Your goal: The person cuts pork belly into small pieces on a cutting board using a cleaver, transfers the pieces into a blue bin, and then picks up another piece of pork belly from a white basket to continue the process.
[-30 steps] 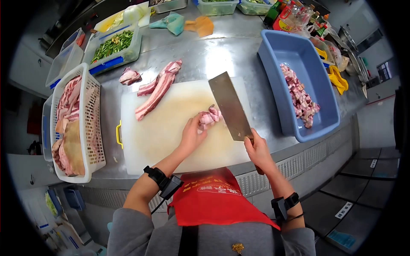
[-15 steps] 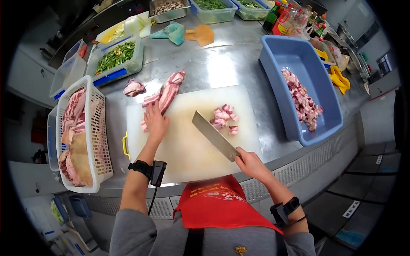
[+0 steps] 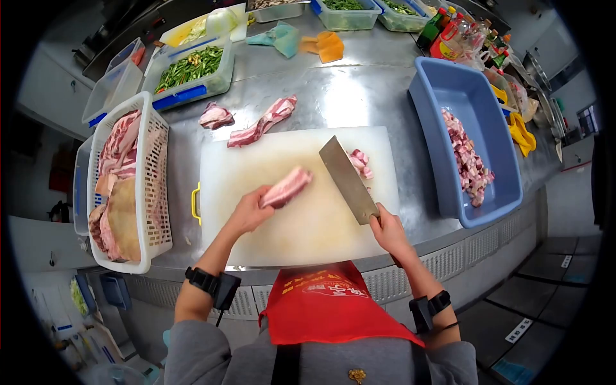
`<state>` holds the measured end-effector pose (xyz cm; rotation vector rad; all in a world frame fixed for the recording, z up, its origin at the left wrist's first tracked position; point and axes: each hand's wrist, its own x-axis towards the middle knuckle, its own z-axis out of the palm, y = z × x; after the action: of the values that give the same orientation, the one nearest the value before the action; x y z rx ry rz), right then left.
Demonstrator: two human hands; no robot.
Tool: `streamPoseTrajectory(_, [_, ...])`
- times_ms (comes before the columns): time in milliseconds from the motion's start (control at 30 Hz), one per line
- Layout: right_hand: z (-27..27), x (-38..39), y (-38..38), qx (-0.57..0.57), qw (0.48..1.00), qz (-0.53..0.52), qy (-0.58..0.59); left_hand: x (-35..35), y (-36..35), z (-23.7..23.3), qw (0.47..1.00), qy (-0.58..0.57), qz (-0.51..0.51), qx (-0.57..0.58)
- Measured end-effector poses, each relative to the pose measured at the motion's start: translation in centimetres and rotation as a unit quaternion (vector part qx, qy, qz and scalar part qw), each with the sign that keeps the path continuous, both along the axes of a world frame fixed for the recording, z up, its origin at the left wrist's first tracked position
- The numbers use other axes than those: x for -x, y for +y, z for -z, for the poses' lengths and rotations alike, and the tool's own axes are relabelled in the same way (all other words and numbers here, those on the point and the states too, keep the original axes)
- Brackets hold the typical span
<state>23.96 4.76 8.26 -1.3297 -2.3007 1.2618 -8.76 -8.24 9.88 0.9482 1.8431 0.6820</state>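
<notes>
My left hand [image 3: 251, 210] grips one end of a strip of pork belly [image 3: 287, 188], held over the white cutting board [image 3: 289, 237] and slightly blurred. In my right hand [image 3: 389, 231] is the handle of a cleaver [image 3: 350, 183], its broad blade slanting up and left over the board's right side. Cut pork cubes [image 3: 361, 163] lie just right of the blade, which partly hides them. Another pork belly strip [image 3: 264, 122] rests across the board's far edge, and a smaller pork chunk [image 3: 216, 116] sits on the steel table beyond.
A white basket [image 3: 160, 186] of pork slabs stands at left. On the right is a blue tub [image 3: 436, 138] with diced pork [image 3: 468, 157]. Green peppers [image 3: 191, 69] fill a plastic container at the back left. Cloths [image 3: 280, 40] and bottles [image 3: 449, 38] lie farther back.
My left hand has picked up a pork strip from the board's far left and brought it toward the middle. The cleaver has shifted right and stands steeper, now covering part of the cubes.
</notes>
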Motion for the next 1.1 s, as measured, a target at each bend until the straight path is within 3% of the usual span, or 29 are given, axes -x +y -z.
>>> streamPoseTrajectory(67, [0.0,0.0,0.2,0.003,1.0,-0.008,-0.001,0.5,-3.1,4.5,0.988,0.111,0.09,-0.057])
streamPoseTrajectory(167, [-0.2,0.0,0.4,0.012,1.0,-0.027,0.008,-3.1,-4.1,2.6,0.913,0.381,0.119,-0.09])
streamPoseTrajectory(233, [-1.1,0.3,0.4,0.01,0.999,-0.042,0.008,-4.3,-2.2,2.4,0.937,0.311,0.082,-0.136])
streamPoseTrajectory(367, [-2.1,0.8,0.0,-0.027,0.997,-0.078,-0.003,-5.7,1.8,7.8,0.951,0.241,0.009,-0.195])
streamPoseTrajectory(500, [-2.4,0.5,-0.1,-0.029,0.998,-0.061,0.019,-7.6,1.7,7.5,0.956,0.182,0.01,-0.23])
streamPoseTrajectory(567, [-3.1,0.4,-0.5,-0.032,0.998,-0.042,0.035,-8.1,1.3,8.6,0.932,0.226,0.009,-0.284])
streamPoseTrajectory(700, [-3.5,0.3,-0.2,-0.022,0.997,-0.07,0.025,-7.6,1.5,5.8,0.863,0.383,0.008,-0.329])
streamPoseTrajectory(800, [-3.2,0.5,-1.0,-0.031,0.994,-0.1,0.037,-7.5,0.2,7.9,0.906,0.282,0.048,-0.313])
streamPoseTrajectory(1000, [-3.9,1.0,-2.2,-0.052,0.983,-0.172,-0.036,-8.5,-0.1,8.9,0.875,0.316,0.019,-0.366])
streamPoseTrajectory(1100, [-4.5,0.7,-2.2,-0.055,0.978,-0.187,-0.069,-8.8,-0.2,8.6,0.899,0.275,-0.002,-0.339])
